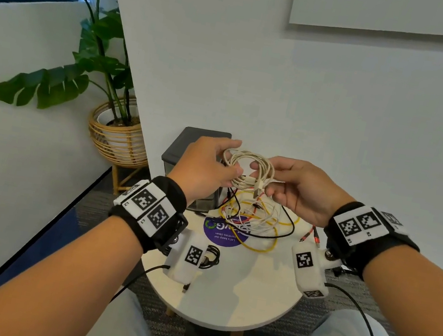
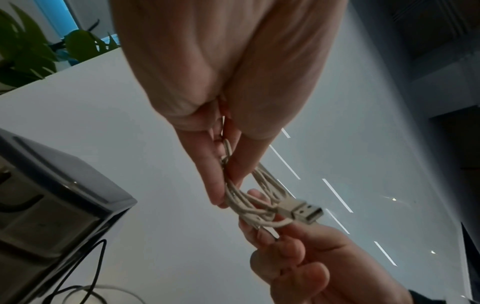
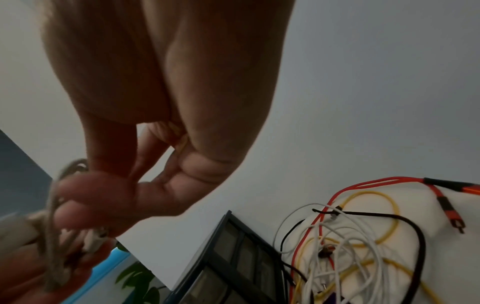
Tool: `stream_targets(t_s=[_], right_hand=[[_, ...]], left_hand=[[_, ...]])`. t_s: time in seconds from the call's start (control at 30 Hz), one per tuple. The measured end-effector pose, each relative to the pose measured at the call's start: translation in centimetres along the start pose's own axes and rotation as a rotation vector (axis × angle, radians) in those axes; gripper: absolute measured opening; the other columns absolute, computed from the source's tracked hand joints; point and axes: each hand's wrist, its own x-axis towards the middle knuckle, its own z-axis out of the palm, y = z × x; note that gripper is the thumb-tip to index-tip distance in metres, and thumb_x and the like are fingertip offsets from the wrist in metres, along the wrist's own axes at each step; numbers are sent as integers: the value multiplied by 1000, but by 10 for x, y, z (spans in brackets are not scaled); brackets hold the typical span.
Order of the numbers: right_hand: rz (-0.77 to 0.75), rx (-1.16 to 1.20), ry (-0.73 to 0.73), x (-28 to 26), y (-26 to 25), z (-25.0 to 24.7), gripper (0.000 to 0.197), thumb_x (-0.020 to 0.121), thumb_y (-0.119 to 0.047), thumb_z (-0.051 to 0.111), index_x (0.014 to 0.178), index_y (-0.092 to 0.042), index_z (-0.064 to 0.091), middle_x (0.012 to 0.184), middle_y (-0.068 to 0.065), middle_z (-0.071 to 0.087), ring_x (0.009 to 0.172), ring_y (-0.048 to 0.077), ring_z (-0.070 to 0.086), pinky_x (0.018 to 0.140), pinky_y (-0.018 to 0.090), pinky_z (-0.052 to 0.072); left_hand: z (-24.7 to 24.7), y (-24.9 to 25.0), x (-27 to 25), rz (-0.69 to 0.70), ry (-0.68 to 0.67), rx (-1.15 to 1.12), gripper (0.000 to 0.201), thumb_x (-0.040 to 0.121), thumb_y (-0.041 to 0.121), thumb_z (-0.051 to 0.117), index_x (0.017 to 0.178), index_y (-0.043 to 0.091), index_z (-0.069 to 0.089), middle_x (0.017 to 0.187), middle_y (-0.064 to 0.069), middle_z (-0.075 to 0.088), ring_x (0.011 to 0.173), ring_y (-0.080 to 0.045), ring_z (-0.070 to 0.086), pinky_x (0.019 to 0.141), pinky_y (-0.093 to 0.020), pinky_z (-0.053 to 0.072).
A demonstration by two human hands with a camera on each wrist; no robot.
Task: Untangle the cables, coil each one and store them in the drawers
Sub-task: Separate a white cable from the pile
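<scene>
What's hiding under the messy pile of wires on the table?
A round purple sticker peeks out from under the tangled cables on the white table. Its far part is covered, so most of its writing can't be read.

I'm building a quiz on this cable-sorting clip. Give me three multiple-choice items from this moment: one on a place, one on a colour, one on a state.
1. Where is the drawer unit?
A. at the far left edge of the round table
B. on the floor
C. on the person's lap

2. What colour is the coiled cable held in the air?
A. black
B. off-white
C. red

3. How is that coil held?
A. it hangs from the left hand alone
B. it lies loose on the table
C. both hands grip it, the right hand included

Answers:
1 A, the dark unit stands on the tabletop beyond the left hand.
2 B, its loops and USB plug look cream.
3 C, fingers of each hand close on the loops.
</scene>
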Motion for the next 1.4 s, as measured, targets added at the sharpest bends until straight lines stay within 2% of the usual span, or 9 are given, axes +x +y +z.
stream_targets(t_s=[0.27, 0.57, 0.77, 0.9, 1.0, 1.07, 1.17, 1.27, 1.4], right_hand=[[-33, -253, -11, -2, 21, -1, 34, 91, 9, 62, 113, -13, 75, 90, 4, 73, 70, 13, 63, 56, 17, 49], [-215, -437, 66, 3, 30, 23, 24, 82, 6, 77, 95, -13, 71, 74, -3, 69, 64, 11, 59, 56, 23, 46], [-287, -692, 114, 10, 35, 24, 17, 80, -13, 85, 88, -25, 75, 82, 14, 70, 71, 18, 56, 70, 33, 48], [-267, -793, 144, 6, 42, 19, 17, 84, -13, 82, 94, -24, 75, 71, -19, 69, 64, 13, 42, 63, 26, 40], [-267, -834, 160, 5, 44, 22, 21, 83, -13, 83, 90, -29, 72, 69, -24, 66, 57, 3, 43, 61, 19, 40], [-248, -872, 140, 4, 44, 21, 15, 83, -11, 83, 90, -20, 72, 70, -27, 66, 57, -1, 50, 63, 19, 42], [-136, -904, 36, 1, 34, 17, 17, 85, -2, 79, 86, -15, 67, 81, -14, 76, 81, 10, 71, 75, 26, 54], [-37, -732, 142, -1, 16, 17, 25, 90, 7, 61, 95, -16, 68, 92, 10, 78, 82, 19, 70, 67, 24, 51], [-156, -637, 400, 1, -1, 36, 9, 95, -25, 64, 98, -18, 68, 83, 13, 75, 65, 22, 69, 55, 31, 51]], left_hand=[[-1, 0, 1, -2, -44, 45, 49, 85, -1, 78, 129, 15, 68, 117, -9, 69, 92, -25, 76, 77, -41, 65], [-4, -1, -4, 11, -36, 29, 40, 83, -4, 77, 119, 13, 71, 101, -10, 72, 89, -26, 75, 75, -42, 65], [-13, 8, -7, -75, 17, -54, 32, 82, -10, 75, 110, 5, 73, 98, -17, 74, 90, -32, 76, 76, -40, 65], [-19, 11, -11, -86, 35, -120, 17, 86, -7, 74, 101, 3, 73, 95, -20, 73, 92, -33, 76, 79, -43, 64], [-17, 11, -13, -77, 80, -164, 12, 90, -4, 72, 100, 4, 73, 82, -9, 72, 90, -32, 76, 79, -42, 64], [-15, 7, -14, -60, 100, -142, 13, 91, -2, 72, 102, 5, 74, 75, -2, 72, 87, -30, 77, 80, -45, 64], [-11, 1, -18, -25, 117, -38, 14, 91, 3, 74, 102, 11, 77, 75, 1, 74, 81, -23, 77, 78, -47, 64], [-13, -1, -18, 12, 162, 63, 17, 90, 3, 74, 104, 13, 77, 83, -4, 74, 77, -18, 77, 74, -43, 65], [-17, -5, -11, 82, 187, 194, 20, 90, 7, 75, 105, 20, 77, 78, -4, 73, 74, -16, 76, 71, -42, 65]])
